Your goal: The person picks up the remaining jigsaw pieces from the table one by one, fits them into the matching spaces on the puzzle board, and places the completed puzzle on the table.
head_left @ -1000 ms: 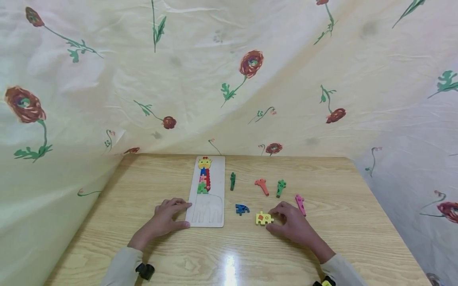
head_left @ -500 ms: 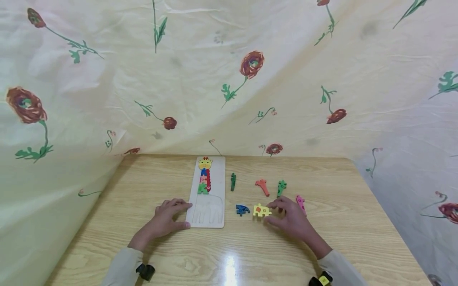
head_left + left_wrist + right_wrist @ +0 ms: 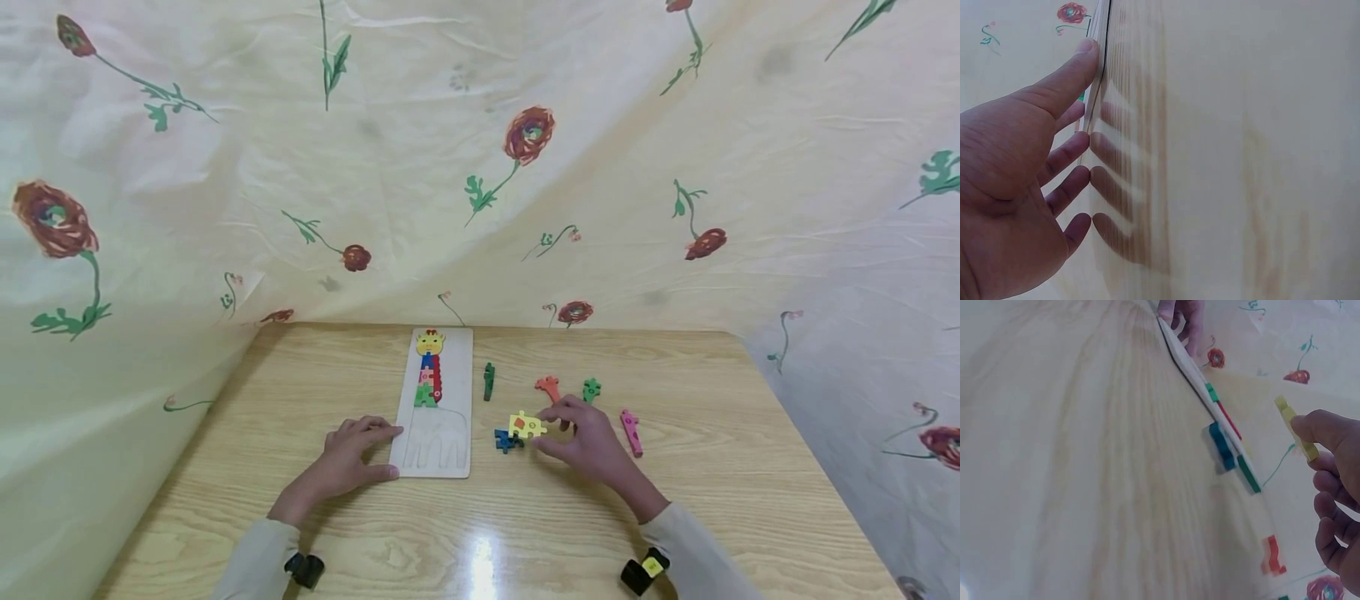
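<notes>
My right hand (image 3: pixel 588 440) pinches a yellow puzzle piece (image 3: pixel 527 426) with an orange patch between thumb and fingers. In the right wrist view the yellow piece is seen edge-on, raised off the table. From the head view it partly covers a dark blue puzzle piece (image 3: pixel 503 442). A pale wooden puzzle board (image 3: pixel 456 367) lies to the left, with a giraffe head, neck pieces and a red mane set into its upper half; below is a bare body outline. At the board's left edge my left hand (image 3: pixel 348 454) rests with thumb and fingertips, its fingers loosely extended in the left wrist view.
Right of the board lie a dark green piece (image 3: pixel 489 382), an orange piece (image 3: pixel 549 387), a green piece (image 3: pixel 592 390) and a pink piece (image 3: pixel 631 432). The right hand overlaps the lower ends of the orange and green ones. A flowered cloth (image 3: pixel 615 167) hangs behind the wooden table (image 3: pixel 390 542).
My right hand has lifted the yellow piece and carried it left and away from me, from bare table to over the dark blue piece. The left hand and the board have stayed still.
</notes>
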Tool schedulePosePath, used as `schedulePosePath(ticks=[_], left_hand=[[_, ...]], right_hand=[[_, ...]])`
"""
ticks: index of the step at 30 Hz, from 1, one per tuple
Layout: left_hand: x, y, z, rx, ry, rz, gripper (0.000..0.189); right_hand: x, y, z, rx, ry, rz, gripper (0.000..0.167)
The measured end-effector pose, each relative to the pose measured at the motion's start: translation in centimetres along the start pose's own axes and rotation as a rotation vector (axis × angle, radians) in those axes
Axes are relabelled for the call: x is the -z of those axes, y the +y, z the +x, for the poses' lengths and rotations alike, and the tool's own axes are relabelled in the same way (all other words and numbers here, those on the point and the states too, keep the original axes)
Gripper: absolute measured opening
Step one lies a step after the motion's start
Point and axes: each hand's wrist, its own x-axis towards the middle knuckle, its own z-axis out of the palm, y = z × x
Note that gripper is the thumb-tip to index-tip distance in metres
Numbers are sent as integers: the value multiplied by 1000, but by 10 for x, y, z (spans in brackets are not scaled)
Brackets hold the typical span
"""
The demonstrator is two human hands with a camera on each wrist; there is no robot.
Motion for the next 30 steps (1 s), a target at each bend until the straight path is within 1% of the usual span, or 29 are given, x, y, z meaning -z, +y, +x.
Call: schedulePosePath(ticks=[7,12,19,24,27,30], left_hand=[[0,-1,0,1,-2,-5,62],[-1,-1,0,7,-7,1,62],[0,-3,1,-1,-5,-5,63],[-1,-4,1,-6,-8,-19,63],[-2,-4,1,-7,-4,-16,62],[-2,-4,1,-5,-7,-14,63]], right_hand=[[-5,-9,14,37,-21,26,30],[-12,-14,21,11,-31,43,30],[-21,-20,33,37,-21,49,31],[-28,-28,44,49,-39,77,31],[-32,-33,50,48,-47,70,31],[-38,-39,55,28,-58,61,30]])
